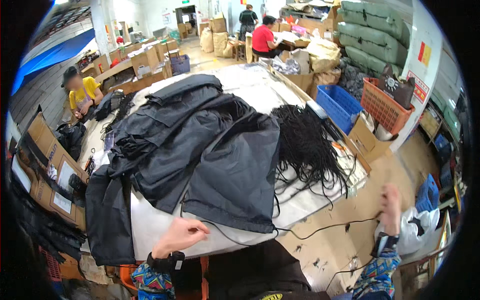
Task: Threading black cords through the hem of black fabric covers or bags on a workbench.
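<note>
Off the table's right side, my right hand [390, 207] is raised, slightly blurred, its fingers closed on a black cord [325, 229]. This cord stretches from the lower right corner of a black fabric bag [232, 175] to the hand. My left hand [179, 237] hovers by the table's near edge with thumb and forefinger pinched together. Whether anything is between those fingertips is too small to tell. Another length of cord loops along the bag's lower hem, close to the left hand. More black fabric pieces [170, 125] lie heaped behind and left of the bag.
A tangled bundle of black cords [310, 145] lies on the white table [295, 210] to the right. Beyond stand a blue crate [340, 107], an orange crate [385, 112] and an open carton [367, 140]. A person in yellow [82, 92] sits at the far left.
</note>
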`<action>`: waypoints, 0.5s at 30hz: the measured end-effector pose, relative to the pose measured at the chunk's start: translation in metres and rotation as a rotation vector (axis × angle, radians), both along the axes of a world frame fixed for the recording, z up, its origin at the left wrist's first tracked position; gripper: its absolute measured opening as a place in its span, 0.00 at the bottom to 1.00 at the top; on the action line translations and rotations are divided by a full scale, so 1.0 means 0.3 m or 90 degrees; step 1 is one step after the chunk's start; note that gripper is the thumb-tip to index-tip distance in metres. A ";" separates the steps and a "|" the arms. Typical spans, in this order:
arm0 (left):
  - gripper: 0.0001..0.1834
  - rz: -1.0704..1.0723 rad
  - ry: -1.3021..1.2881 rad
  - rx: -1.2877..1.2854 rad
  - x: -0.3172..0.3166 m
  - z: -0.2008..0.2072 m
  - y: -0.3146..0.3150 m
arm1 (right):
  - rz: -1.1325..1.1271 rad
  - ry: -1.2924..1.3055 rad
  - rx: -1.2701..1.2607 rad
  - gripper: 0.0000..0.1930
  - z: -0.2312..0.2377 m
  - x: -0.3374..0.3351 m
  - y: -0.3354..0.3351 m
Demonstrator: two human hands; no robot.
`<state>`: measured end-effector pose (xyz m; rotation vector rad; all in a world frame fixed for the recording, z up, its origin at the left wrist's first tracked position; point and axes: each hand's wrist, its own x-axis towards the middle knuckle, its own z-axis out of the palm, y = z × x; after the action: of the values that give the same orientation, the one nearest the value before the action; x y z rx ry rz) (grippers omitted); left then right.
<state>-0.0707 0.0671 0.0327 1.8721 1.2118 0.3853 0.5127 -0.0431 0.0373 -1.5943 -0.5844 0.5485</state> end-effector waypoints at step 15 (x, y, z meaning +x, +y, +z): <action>0.11 0.240 -0.274 -0.081 0.313 -0.221 -0.387 | 0.819 0.267 -0.278 0.12 -0.063 -0.938 0.412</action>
<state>0.0232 -0.0490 -0.0335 1.3556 1.2479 0.8478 0.2313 0.0804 0.0185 -1.2460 -1.1886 2.0118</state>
